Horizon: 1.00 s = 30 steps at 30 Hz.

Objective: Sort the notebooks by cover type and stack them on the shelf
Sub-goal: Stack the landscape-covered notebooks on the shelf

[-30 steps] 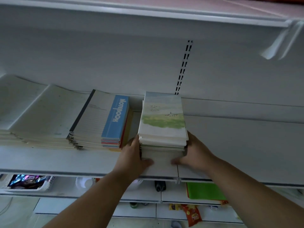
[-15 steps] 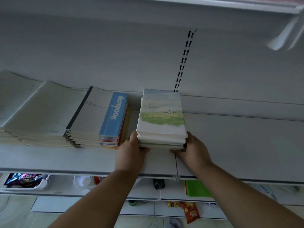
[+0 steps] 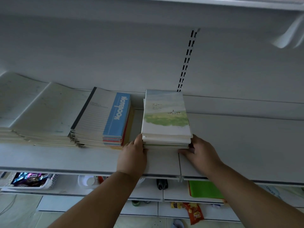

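A stack of notebooks with a painted green-meadow cover (image 3: 166,116) lies on the white shelf (image 3: 65,158), just right of centre. My left hand (image 3: 133,155) holds its front left corner, thumb up along the side. My right hand (image 3: 200,153) grips the front right corner, thumb at the bottom edge. To the left sits a stack of blue-striped "Notebook" covers (image 3: 102,119). Further left lie stacks of pale plain-covered notebooks (image 3: 41,109).
Another shelf (image 3: 148,7) hangs close overhead, and a slotted upright (image 3: 185,63) runs down the back panel. The shelf stretches bare to the right of the meadow stack. Lower shelves hold a white basket of wrapped sweets (image 3: 31,179), a green folder (image 3: 204,189) and a snack packet (image 3: 194,211).
The meadow-cover stack has slid further back on the shelf, and both hands followed it, moving from its front face to its front corners.
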Motion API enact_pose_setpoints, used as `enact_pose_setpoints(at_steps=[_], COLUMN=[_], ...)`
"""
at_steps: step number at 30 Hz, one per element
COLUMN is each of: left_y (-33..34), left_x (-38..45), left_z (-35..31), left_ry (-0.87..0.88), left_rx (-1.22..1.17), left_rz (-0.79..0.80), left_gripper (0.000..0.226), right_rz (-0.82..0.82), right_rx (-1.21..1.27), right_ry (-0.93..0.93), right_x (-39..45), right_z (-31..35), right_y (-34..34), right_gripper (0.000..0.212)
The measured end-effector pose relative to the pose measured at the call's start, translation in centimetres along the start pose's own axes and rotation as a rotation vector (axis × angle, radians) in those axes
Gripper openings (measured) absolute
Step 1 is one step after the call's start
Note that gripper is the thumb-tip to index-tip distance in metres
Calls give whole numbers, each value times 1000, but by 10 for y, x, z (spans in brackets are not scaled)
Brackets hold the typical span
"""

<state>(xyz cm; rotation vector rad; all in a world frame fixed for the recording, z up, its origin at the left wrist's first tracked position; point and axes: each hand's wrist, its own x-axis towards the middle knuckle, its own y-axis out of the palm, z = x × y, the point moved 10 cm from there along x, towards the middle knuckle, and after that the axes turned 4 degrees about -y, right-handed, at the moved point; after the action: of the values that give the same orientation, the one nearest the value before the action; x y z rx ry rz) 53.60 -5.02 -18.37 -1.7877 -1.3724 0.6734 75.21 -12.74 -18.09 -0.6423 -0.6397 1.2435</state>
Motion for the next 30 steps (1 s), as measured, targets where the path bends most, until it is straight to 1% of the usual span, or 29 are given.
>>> enact_pose_setpoints(at_steps=[2,3,4,5,6,7,8,9,10,11,12,14,15,16,18,19,21,23,24,26,27,29,30], left_y=[-4,-4,-4,-4,-4,-5,-3,0,7,12,17,20,18,13,1,-4,-10,-9,-10,-5,-4,0,2], left_x=[-2,-4,-8,-12,-13,-8,1,13,28,39,51,65,72,79,94,100,107,107,108,106,103,99,95], left_z=[4,3,1,-4,-10,-16,-19,-19,-15,-13,-9,-8,-9,-11,-17,-21,-26,-28,-26,-21,-22,-22,-22], left_ry=[-7,-5,-23,-62,-123,-190,-265,-347,-466,-572,-649,-714,-704,-665,-550,-517,-490,-507,-526,-620,-660,-678,-682], left_rx=[-114,-233,-417,-661,-902,-1095,-1215,-1289,-1317,-1327,-1287,-1193,-1128,-1008,-792,-759,-796,-850,-872,-987,-1038,-1079,-1092], left_rz=[43,107,190,274,328,348,348,342,337,352,368,401,411,413,363,344,329,337,321,301,297,294,302], left_gripper=[40,49,63,77,84,85,85,83,76,66,61,59,60,60,56,55,53,51,50,45,41,38,38], right_rz=[85,119,126,112,94,73,65,75,90,101,106,83,60,50,40,43,62,62,65,94,94,40,32], right_rx=[119,187,261,390,557,747,882,993,1013,1018,1010,969,949,939,908,894,866,879,872,864,867,851,849], right_ry=[25,36,51,64,122,222,323,391,454,482,494,525,550,566,599,599,597,598,586,619,624,606,616], right_x=[-3,-4,-2,3,12,22,33,43,52,61,70,84,88,92,97,99,102,105,106,107,107,100,98], right_z=[3,5,6,6,-2,-11,-19,-18,-14,-7,-3,-2,-2,0,-2,-2,-2,-1,2,-1,-2,1,-5], right_y=[1,0,-1,-1,0,3,6,9,9,9,9,7,5,5,5,5,6,7,7,12,12,2,2], right_gripper=[47,50,60,75,89,104,115,115,101,81,68,60,58,57,60,60,57,51,54,76,80,62,58])
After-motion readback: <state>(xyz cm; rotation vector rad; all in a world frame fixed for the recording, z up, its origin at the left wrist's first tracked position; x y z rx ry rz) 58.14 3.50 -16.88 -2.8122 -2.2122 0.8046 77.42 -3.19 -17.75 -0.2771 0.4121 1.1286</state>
